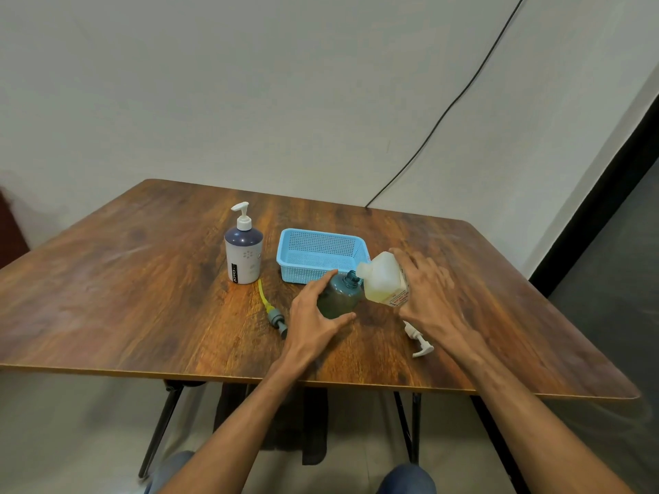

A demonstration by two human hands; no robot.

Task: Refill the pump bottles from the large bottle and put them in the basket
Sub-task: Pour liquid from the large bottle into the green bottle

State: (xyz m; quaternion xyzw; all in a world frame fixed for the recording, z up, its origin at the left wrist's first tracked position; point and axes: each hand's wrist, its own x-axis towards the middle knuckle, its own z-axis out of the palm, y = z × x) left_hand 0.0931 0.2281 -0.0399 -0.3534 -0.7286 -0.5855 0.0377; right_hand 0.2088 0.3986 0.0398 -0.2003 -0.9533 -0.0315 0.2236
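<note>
Head view: left hand point(311, 312) grips the green bottle point(338, 297), right hand point(428, 294) tips the big bottle point(381, 279) at its mouth, so probably the first refill, nothing in the basket point(306, 270) yet.

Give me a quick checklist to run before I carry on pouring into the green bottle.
1. Green bottle open, pump off: ok, its neck is bare.
2. Left hand grips it upright on the table: ok.
3. Large bottle tilted in the right hand, mouth at the green bottle's neck: ok.
4. Fill level in the green bottle: cannot tell, its body is too dark.
5. Pump with yellow tube at hand for closing: ok, it lies just left of the left hand.
6. Basket free to take bottles: ok, nothing in it.
</note>
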